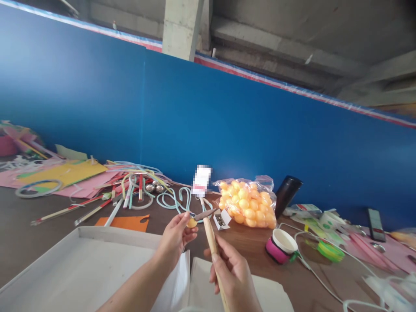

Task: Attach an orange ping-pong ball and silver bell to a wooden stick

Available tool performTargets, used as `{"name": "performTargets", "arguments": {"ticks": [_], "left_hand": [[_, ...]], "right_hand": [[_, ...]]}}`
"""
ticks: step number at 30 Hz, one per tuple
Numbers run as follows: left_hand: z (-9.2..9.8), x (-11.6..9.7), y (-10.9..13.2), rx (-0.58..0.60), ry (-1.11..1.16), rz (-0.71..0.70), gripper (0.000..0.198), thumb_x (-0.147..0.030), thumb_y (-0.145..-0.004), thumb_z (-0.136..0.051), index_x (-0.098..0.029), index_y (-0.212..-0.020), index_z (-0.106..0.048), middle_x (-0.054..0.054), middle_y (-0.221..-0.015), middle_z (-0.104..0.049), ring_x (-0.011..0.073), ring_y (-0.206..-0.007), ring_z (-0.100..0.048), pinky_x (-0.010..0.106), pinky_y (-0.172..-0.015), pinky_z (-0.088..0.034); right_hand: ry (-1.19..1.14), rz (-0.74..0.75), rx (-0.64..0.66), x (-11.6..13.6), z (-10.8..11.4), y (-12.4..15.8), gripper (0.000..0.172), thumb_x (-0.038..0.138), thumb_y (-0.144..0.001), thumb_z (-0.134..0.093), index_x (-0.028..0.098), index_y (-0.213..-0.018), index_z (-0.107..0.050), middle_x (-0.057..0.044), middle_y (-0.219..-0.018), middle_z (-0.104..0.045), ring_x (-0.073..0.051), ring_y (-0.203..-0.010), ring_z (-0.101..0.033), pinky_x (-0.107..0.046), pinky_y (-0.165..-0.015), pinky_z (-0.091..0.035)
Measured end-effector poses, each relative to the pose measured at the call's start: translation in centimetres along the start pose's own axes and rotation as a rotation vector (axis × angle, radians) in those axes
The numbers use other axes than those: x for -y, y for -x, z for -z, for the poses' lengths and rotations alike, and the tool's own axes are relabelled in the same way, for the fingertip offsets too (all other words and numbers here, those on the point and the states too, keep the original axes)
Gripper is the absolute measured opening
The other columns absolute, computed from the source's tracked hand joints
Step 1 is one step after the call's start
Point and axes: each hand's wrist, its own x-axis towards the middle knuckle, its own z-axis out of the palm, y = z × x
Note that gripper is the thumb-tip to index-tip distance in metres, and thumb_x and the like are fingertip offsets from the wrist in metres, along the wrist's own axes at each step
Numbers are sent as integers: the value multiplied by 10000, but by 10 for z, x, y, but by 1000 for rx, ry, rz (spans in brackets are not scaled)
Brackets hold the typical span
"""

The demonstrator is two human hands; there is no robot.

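Observation:
My left hand (177, 234) is closed on a small knife-like tool (205, 214) with a dark pointed blade; a round yellow piece shows at the fingertips, though its exact kind is unclear. Wrapped in the fingers of my right hand (232, 268) is a pale wooden stick (211, 238), slanting up to the left. The blade passes close to the stick's upper end; whether they touch I cannot tell. Just behind the stick lies an open small white box (222, 220) with little metallic pieces inside. A clear bag of orange balls (248, 203) rests beyond it.
A large white tray (79, 236) lies at the left, near orange paper (130, 223). Tubes, sticks and coloured sheets (71, 171) pile up behind. To the right are a pink-wrapped cup (282, 246), a black cylinder (287, 195), white cable and a phone (376, 224). A blue partition (227, 117) stands behind.

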Motion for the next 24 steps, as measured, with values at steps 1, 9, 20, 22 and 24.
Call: {"name": "performTargets", "arguments": {"ticks": [1,9,20,22,24], "left_hand": [[0,0,0,-2,-1,-2,200,-297,-731,-643,-157,-831,-540,-1,-639,-590,104,-537,-610,190,-483,-501],[2,1,-3,-11,0,-9,212,-304,-721,-654,-153,-818,-542,9,-641,-597,104,-530,-609,189,-480,-502],[0,-1,-1,-28,3,-13,220,-313,-713,-661,-151,-807,-545,17,-652,-606,102,-529,-606,186,-484,-501],[0,-1,-1,-17,7,-18,221,-314,-714,-660,-153,-813,-547,17,-655,-608,101,-529,-607,185,-482,-500],[1,0,-1,-15,8,-17,214,-309,-718,-657,-151,-812,-547,14,-642,-603,103,-524,-607,186,-479,-501]], "right_hand": [[3,-2,4,0,0,0,557,452,-772,-585,142,-1228,-505,-103,-836,-621,-102,-444,-494,-180,-309,-381],[13,0,15,1,1,0,545,441,-774,-583,140,-1223,-514,-100,-812,-627,-99,-434,-492,-176,-310,-384],[-25,8,-13,3,1,0,553,444,-762,-595,140,-1217,-514,-112,-863,-629,-101,-452,-491,-180,-313,-392],[-38,4,-16,4,1,1,548,440,-764,-594,150,-1222,-510,-113,-882,-626,-100,-458,-492,-179,-315,-391],[-20,-7,-1,3,1,1,542,434,-767,-594,149,-1221,-513,-106,-849,-629,-101,-449,-497,-177,-311,-385]]}}
